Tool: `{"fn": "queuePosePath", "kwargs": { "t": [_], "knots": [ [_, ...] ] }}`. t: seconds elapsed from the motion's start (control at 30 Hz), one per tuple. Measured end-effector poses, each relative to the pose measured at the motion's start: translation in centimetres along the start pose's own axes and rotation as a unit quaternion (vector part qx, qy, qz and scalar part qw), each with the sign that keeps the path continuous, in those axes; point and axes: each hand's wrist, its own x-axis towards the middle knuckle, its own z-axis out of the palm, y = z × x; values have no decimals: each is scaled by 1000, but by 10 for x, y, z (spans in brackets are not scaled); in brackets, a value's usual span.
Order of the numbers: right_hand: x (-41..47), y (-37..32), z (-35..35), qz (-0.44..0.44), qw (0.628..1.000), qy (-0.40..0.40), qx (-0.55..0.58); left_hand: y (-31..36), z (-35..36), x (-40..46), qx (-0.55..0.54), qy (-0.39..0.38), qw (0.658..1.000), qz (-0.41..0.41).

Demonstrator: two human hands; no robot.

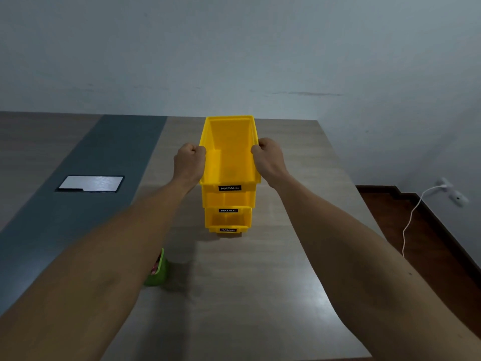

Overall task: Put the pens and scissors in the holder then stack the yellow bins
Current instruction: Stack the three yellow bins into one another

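Three yellow bins stand in a stack at the middle of the table. The top yellow bin (229, 152) is empty and open upward, above the middle bin (228, 199) and the bottom bin (227, 220). My left hand (189, 162) grips the top bin's left rim and my right hand (269, 158) grips its right rim, both fists closed on the edges. A green holder (157, 272) stands near the front left, mostly hidden behind my left forearm; something red or pink shows inside it. Pens and scissors cannot be made out.
The grey wooden table (260, 282) has a dark blue-grey strip (104, 157) with a silver cable hatch (91, 183) on the left. The table's right edge drops to a dark floor (416, 243), where a white cable (411, 222) runs from a wall socket.
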Motion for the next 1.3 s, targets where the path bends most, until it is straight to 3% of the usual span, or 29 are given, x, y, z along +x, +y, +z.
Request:
{"fn": "queuePosePath", "kwargs": {
  "t": [1.0,1.07,1.13,1.2,1.3],
  "knots": [
    [3,4,-5,42,998,-50,22,8,3,-5,19,11,1000,2],
    [0,6,-6,55,995,-64,49,7,0,-6,-4,-10,1000,-12],
    [-7,5,-8,85,987,-84,105,5,-2,-12,-97,-74,991,-60],
    [-12,9,-9,138,971,-122,152,0,-5,-17,-186,-152,961,-139],
    [-11,28,-5,220,944,-168,180,-11,-7,-19,-219,-212,924,-232]
  ]
}}
